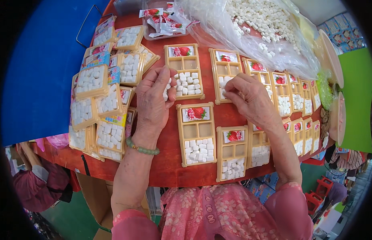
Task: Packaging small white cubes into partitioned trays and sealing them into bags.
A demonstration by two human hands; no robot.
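Note:
My left hand, with a green bead bracelet at its wrist, is curled around several small white marshmallows. It is beside a beige compartment tray whose lower section holds marshmallows and whose top section holds a sachet with a strawberry picture. My right hand has its fingertips pinched together over the lower section of a second beige tray; whether a marshmallow is between them is hidden. Just in front of me lie two similar trays, a left one and a nearer right one, each with two bare middle compartments.
Several more filled trays line the red table to the right. Stacked packs of marshmallows crowd the left side. At the back are a clear box of sachets and a large plastic bag of loose marshmallows.

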